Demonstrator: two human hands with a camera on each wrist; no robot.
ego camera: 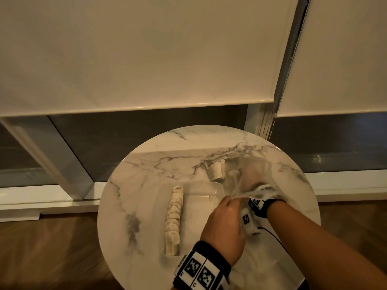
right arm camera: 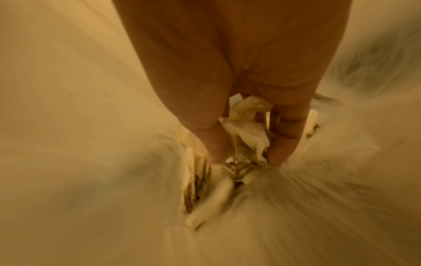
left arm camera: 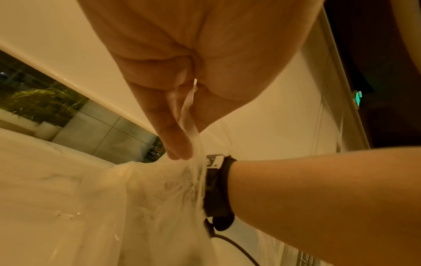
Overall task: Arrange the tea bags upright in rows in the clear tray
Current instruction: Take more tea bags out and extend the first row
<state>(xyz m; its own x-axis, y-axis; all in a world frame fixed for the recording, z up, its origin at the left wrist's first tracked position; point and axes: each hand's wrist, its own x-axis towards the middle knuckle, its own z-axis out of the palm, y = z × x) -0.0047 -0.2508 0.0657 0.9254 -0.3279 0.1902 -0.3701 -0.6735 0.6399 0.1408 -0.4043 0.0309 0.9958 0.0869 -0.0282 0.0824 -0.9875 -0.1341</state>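
Tea bags [ego camera: 173, 221] stand in one row along clear tray's [ego camera: 217, 188] left wall on marble counter [ego camera: 146, 185]. Left hand [ego camera: 223, 225] pinches rim of plastic bag [ego camera: 254, 174], just right of tray. Right hand [right arm camera: 246, 90] inside bag, fingers [right arm camera: 283, 136] closing on loose tea bags there.

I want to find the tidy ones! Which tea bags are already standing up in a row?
The tea bags in the clear tray: that row stands along its left side. The others are loose, jumbled inside the plastic bag where the right hand is reaching.
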